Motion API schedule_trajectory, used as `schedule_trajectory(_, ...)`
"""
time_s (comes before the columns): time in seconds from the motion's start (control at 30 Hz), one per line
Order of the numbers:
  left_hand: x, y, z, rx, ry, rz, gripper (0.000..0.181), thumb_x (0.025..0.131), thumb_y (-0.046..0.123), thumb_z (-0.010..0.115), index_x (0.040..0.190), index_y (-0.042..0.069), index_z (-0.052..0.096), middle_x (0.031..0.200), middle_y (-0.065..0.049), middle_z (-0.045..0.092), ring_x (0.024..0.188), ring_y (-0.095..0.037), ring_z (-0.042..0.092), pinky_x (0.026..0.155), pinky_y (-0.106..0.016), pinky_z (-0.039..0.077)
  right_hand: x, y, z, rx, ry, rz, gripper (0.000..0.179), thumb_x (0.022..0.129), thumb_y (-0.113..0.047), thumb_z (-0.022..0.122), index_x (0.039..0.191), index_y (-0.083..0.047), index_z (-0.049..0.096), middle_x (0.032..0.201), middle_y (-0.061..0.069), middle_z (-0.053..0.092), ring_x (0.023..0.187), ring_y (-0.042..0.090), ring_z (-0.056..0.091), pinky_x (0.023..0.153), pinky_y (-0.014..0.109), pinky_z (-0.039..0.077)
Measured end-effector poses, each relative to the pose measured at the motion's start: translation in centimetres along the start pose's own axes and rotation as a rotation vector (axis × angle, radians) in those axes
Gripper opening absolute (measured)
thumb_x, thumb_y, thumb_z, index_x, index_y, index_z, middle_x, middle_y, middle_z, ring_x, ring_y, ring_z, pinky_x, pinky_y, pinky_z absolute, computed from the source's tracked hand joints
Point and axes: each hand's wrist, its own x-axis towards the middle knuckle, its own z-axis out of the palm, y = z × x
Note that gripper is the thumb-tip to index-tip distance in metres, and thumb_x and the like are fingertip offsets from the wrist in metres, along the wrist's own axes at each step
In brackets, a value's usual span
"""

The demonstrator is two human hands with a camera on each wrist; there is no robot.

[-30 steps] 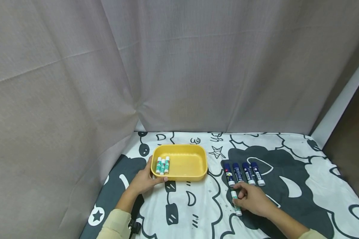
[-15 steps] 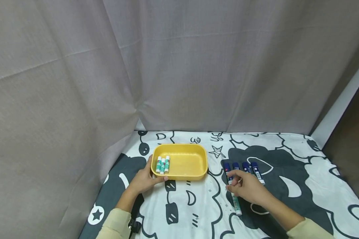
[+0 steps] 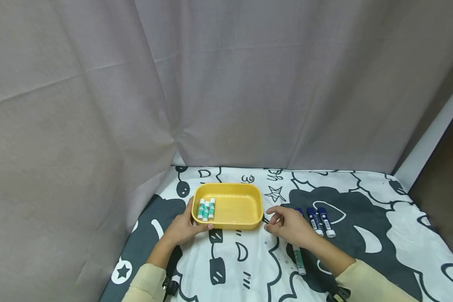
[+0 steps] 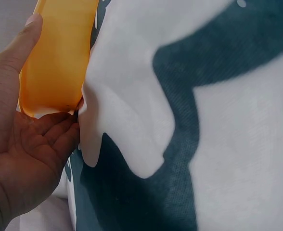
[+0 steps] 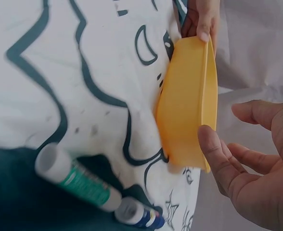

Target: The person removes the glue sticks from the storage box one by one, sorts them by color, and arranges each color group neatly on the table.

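We see the yellow tray (image 3: 239, 205) lying with its long axis left to right, its left end gripped by the left hand (image 3: 181, 228), while the right hand (image 3: 292, 225), thumb and fingers parted and empty, is just beside its right end.

White-and-grey printed cloth (image 3: 256, 264) beneath a yellow tray (image 3: 241, 205), a green tube (image 3: 299, 261) and dark-blue tubes (image 3: 326, 222)
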Motion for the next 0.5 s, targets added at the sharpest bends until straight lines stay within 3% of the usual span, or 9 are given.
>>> schedule_trajectory(0.23, 0.0, -0.1, 0.0, -0.009, 0.006, 0.011, 0.135, 0.079, 0.077, 0.088, 0.179, 0.032, 0.01, 0.16, -0.028, 0.059, 0.139, -0.048, 0.064, 0.114, -0.069, 0.051, 1.2, -1.5, 1.0, 0.045, -0.004, -0.048, 0.049, 0.096, -0.018, 0.087, 0.139, 0.0, 0.07, 0.103, 0.002, 0.073, 0.083, 0.014, 0.069, 0.066, 0.028, 0.057)
schedule_trajectory(0.5, -0.1, 0.2, -0.1, -0.009, 0.008, 0.022, 0.135, 0.079, 0.076, 0.088, 0.179, 0.031, 0.011, 0.158, -0.029, 0.061, 0.137, -0.047, 0.066, 0.113, -0.068, 0.052, 2.5, -2.5, 2.0, 0.077, 0.009, -0.059, 0.052, 0.099, -0.026, 0.084, 0.14, 0.003, 0.07, 0.104, 0.003, 0.076, 0.085, 0.014, 0.07, 0.069, 0.027, 0.057)
